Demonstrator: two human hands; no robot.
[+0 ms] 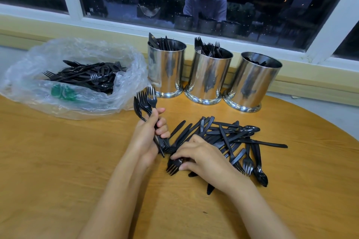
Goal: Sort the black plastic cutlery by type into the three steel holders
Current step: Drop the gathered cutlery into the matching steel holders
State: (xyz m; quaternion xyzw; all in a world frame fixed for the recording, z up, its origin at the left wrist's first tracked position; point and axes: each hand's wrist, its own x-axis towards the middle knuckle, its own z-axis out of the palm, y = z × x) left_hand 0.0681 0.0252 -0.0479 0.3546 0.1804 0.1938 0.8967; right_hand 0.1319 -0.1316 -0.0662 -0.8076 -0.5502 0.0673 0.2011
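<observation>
Three steel holders stand in a row by the window: the left holder point(166, 68) has knives in it, the middle holder point(208, 75) has forks, and the right holder point(254, 83) shows dark spoon ends. A loose pile of black cutlery point(231, 139) lies on the wooden table point(58, 161). My left hand point(149, 134) grips a bunch of black forks point(145, 101), tines up. My right hand point(200, 157) rests on the near edge of the pile and pinches a single fork point(172, 167) lying flat, tines toward me.
A clear plastic bag point(77, 75) with more black cutlery inside lies at the back left, with a green item in it. The window sill and wall run right behind the holders. The table's curved edge falls away at the right.
</observation>
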